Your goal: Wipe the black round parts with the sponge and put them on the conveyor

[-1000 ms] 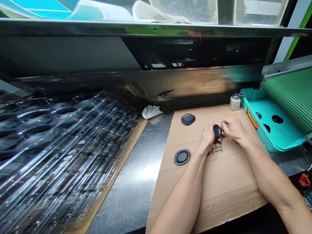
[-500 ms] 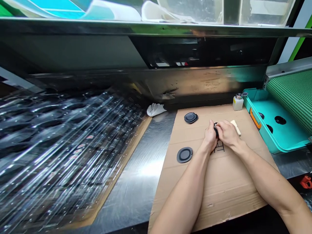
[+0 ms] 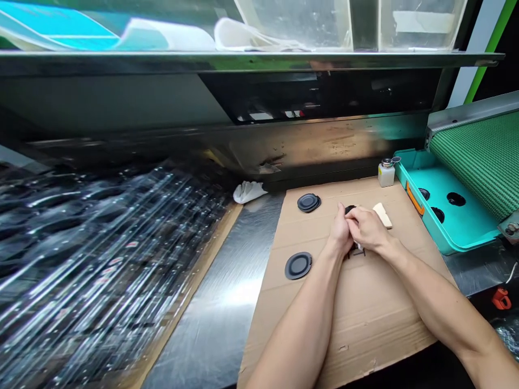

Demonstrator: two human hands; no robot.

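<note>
Working the head camera from a distance, I am watching a person's left hand (image 3: 339, 232) and right hand (image 3: 368, 227) pressing together over a black round disc (image 3: 350, 209) near the middle of a cardboard sheet (image 3: 357, 324). Fingers (image 3: 357, 219) of both hands are curling around the disc, and only its upper rim is showing, so I cannot tell which fingers are pinching it. Two matching black discs are lying apart on the cardboard: one (image 3: 308, 202) near its far edge, the other (image 3: 298, 266) toward its left edge. A cream block (image 3: 382, 215) is sitting just beside the right hand, and a small white bottle (image 3: 386, 174) with a metal cap is standing at the far right corner. Past the right edge, a teal tray (image 3: 441, 202) is holding three black discs (image 3: 456, 199) beside a green mesh conveyor belt (image 3: 478, 156). On the stainless steel table (image 3: 227, 308), a white cloth (image 3: 248, 192) is lying behind a blurred stack of clear plastic (image 3: 101, 243).
</note>
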